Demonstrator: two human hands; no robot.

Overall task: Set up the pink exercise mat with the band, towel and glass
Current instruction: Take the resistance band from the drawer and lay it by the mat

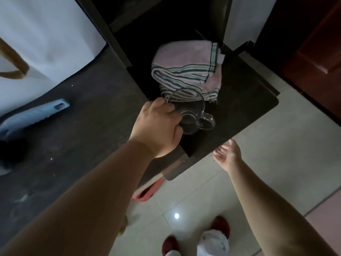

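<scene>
A clear glass mug (193, 115) with a handle on its right side stands on a dark chair seat (245, 100). My left hand (158, 126) is closed around the mug's left side. Just behind the mug lies a folded pink towel (186, 67) with green and dark stripes. My right hand (227, 154) hovers with fingers apart over the floor, just off the seat's front edge, holding nothing. A pink strip (147, 191), perhaps the mat, shows on the floor under the dark table edge. I see no band.
A dark table (70, 137) fills the left, with a blue phone (31, 115) and a white paper bag (48, 34) on it. Pale floor tiles (276, 172) lie to the right. A red-brown door (317, 58) stands at the far right. Red slippers (219, 226) are below.
</scene>
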